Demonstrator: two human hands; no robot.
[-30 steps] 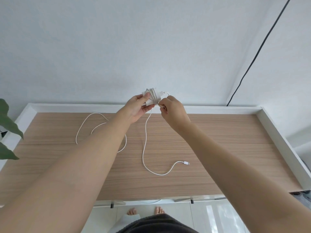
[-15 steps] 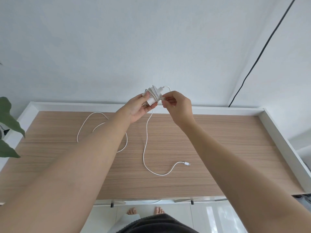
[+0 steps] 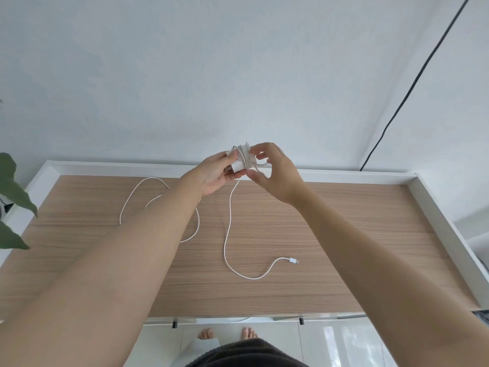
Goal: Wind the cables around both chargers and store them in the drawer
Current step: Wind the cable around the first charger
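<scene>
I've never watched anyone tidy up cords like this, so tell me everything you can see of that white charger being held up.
The charger is a small white block, plastic by its look, held in the air above the back edge of the wooden table. The left hand grips it; the right hand pinches its white cable. Several turns already wrap its middle. The rest hangs down and trails over the table to a loose plug end.
</scene>
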